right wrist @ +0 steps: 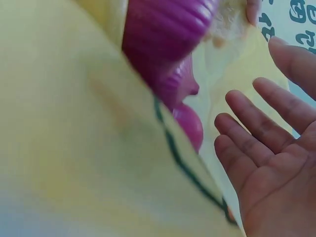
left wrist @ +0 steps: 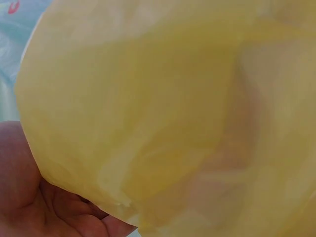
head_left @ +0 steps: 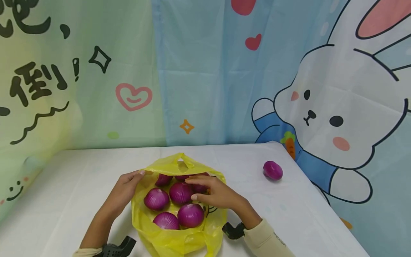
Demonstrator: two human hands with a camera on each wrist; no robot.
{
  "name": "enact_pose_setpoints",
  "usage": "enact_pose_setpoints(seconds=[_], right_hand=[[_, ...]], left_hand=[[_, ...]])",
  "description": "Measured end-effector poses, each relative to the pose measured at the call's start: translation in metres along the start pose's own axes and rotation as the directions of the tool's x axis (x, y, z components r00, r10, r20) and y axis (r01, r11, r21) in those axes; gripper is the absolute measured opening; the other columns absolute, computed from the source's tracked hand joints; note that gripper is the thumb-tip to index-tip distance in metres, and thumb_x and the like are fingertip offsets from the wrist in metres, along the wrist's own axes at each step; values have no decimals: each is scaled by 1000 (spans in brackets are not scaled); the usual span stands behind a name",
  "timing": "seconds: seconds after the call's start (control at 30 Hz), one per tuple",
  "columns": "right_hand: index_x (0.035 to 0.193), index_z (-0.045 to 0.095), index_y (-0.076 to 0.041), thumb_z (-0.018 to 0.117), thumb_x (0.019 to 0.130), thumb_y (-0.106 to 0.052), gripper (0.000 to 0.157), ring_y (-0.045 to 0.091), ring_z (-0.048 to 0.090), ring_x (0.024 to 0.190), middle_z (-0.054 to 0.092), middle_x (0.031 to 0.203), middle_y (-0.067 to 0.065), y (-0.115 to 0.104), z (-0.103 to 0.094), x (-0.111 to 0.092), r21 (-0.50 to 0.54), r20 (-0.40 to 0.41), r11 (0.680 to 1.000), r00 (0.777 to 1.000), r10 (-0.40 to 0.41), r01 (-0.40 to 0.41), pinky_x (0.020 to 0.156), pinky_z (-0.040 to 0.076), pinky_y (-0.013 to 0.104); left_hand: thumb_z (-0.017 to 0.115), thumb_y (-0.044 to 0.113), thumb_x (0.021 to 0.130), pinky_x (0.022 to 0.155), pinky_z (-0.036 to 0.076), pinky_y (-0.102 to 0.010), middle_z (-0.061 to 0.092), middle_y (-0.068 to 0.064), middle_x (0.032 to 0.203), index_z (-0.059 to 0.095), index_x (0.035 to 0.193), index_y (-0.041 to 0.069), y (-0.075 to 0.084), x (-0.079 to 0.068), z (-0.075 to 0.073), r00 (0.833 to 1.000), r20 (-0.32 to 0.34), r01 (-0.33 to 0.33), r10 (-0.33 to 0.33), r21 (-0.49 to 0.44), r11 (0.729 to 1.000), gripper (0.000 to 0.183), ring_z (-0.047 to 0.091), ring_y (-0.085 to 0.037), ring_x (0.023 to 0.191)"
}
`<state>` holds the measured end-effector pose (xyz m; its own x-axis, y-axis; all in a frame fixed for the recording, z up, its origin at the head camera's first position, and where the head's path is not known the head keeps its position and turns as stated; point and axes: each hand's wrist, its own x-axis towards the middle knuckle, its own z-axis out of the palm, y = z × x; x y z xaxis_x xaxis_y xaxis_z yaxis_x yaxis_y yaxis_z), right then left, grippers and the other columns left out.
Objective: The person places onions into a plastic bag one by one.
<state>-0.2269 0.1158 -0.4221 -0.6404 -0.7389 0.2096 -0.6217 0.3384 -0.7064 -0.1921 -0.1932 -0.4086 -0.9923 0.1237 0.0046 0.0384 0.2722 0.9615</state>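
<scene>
A yellow plastic bag [head_left: 141,210] lies with its mouth open on the white table, and several purple onions [head_left: 191,215] sit inside it. At the bag's left rim, my left hand [head_left: 123,189] pinches the plastic. The left wrist view is mostly filled by the bag [left wrist: 148,98], with part of the left hand [left wrist: 74,212] behind its edge. My right hand [head_left: 216,192] hovers over the onions at the right side of the mouth. In the right wrist view its fingers are spread and hold nothing, beside the onions [right wrist: 165,34].
A single purple onion [head_left: 273,170] lies apart on the tablecloth [head_left: 250,200], to the right of the bag. Behind the table hangs a printed curtain [head_left: 199,71] with a cartoon rabbit. The table's right edge slants away beyond the lone onion.
</scene>
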Motion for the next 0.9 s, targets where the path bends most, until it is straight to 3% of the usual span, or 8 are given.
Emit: enact_pose_setpoints(seconds=[0.23,0.4,0.57,0.7,0.83,0.9], right_hand=[[138,55,-6,65,95,-18,46,20,45,131,55,138,4,4,-15,-23,41,-51,999,999,2,0,103,40,44],[136,58,-9,64,96,-14,41,21,46,131,56,136,3,8,-28,-41,122,-130,990,988,85,-69,102,39,42],[127,63,-3,62,96,-9,32,23,57,119,63,125,10,14,-38,-56,240,-277,967,949,151,-84,96,45,33],[125,63,2,61,96,-7,30,22,62,111,67,117,13,25,-41,-68,284,-360,956,916,176,-72,92,47,28],[123,63,1,59,97,-7,28,20,63,108,68,113,14,39,-45,-81,247,-432,966,883,185,-82,90,48,26],[121,65,0,60,97,-8,26,16,64,106,69,111,14,44,-51,-89,195,-503,975,842,194,-108,87,50,25]], left_hand=[[38,35,106,98,43,-32,55,-18,132,57,129,-5,-2,0,1,1000,-5,11,-11,-3,1000,50,51,-30,119],[38,35,106,99,42,-34,54,-19,133,57,130,-6,-2,-1,3,1000,-1,8,-8,-11,1000,50,51,-30,121],[39,34,106,97,43,-30,54,-19,132,56,130,-6,-1,-1,2,1000,-1,3,-3,-7,1000,50,51,-29,119],[39,34,106,98,43,-34,55,-18,132,55,132,-5,-1,0,0,1000,-1,3,-3,1,1000,50,52,-29,119],[39,36,106,103,39,-42,53,-19,135,53,134,-6,-2,-2,-3,1000,-1,4,-4,6,1000,52,50,-30,122],[39,36,106,104,38,-45,53,-20,135,53,134,-6,-2,0,-2,1000,-1,6,-6,5,1000,52,49,-31,123]])
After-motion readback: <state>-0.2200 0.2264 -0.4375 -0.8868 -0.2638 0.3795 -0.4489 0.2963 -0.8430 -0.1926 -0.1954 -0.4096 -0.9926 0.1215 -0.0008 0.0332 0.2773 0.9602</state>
